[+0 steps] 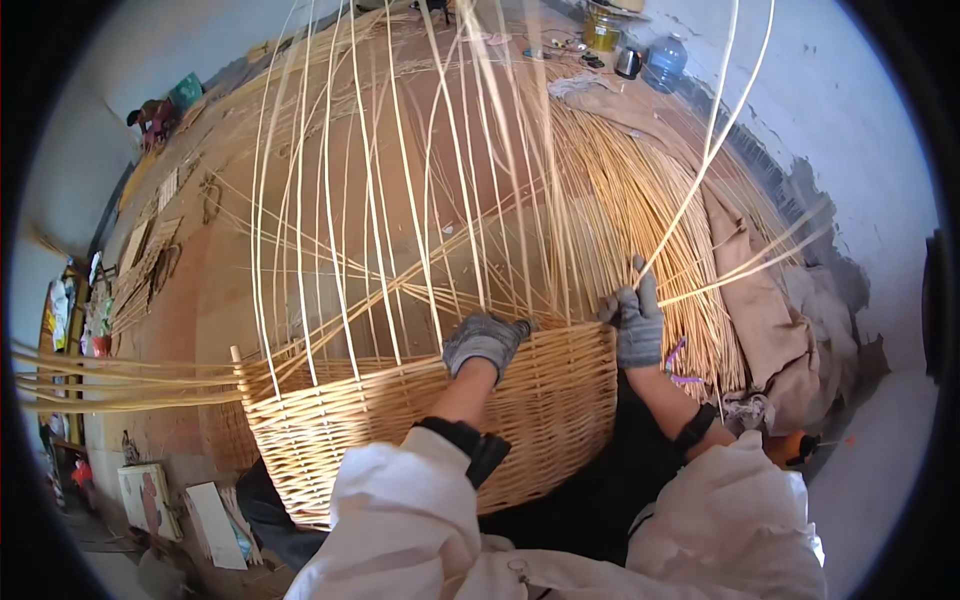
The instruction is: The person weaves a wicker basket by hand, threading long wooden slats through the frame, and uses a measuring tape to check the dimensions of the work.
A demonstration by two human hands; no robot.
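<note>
A half-woven wicker basket [310, 440] rests across my lap, its pale rods packed in close rows. Tall upright stakes [410, 190] rise from its upper edge. My left hand [487, 343], in a grey glove, is closed over that edge near the middle, fingers curled out of sight. At the basket's right corner my right hand [638, 322], also gloved, is closed round a long pale rod [684, 205] that slants upward to the right. Other rods stick out beside that hand, and several more extend from the left corner.
A thick bundle of rods [640, 200] lies beyond the right corner, beside brown sheeting [760, 300]. Against the far wall stand a water bottle [665, 62], a kettle [628, 63] and a yellow bucket [601, 32]. Another person [153, 122] bends at the far left. Boards [215, 525] lie lower left.
</note>
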